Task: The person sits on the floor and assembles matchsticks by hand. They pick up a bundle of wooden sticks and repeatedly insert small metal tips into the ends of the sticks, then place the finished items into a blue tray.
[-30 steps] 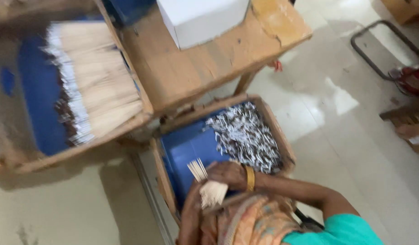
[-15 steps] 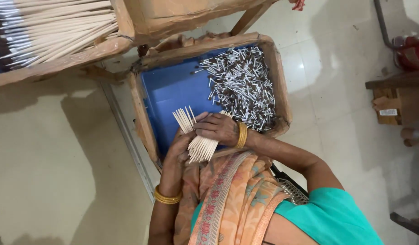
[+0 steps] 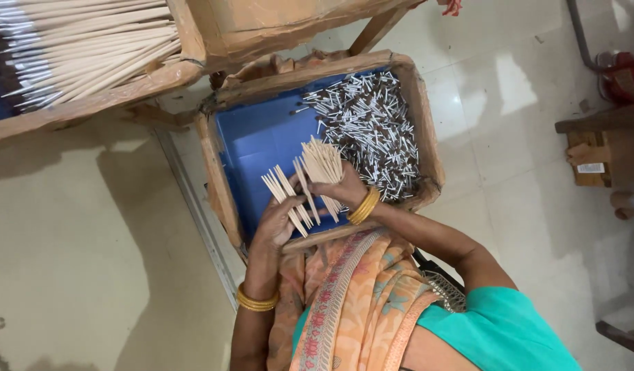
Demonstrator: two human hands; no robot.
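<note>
Pale tiled floor [image 3: 90,275], wooden box [image 3: 427,137] with blue lining mid-frame, tipped sticks [image 3: 372,130] heaped in its right half. Right hand [image 3: 341,189] closed around a fanned bundle of bare sticks [image 3: 321,159]; left hand [image 3: 279,223] pinches a few sticks [image 3: 284,192] (peeled off beside it). Best practice: keep ends aligned, grip firm near base, work over the box.

Two hands, left hand [image 3: 279,223] and right hand [image 3: 344,189]. Two sets of gold bangles [image 3: 363,206]. One blue-lined wooden tray [image 3: 258,141]. Two bundles of pale sticks [image 3: 321,161]. Coated sticks [image 3: 368,130] too many to count.
</note>
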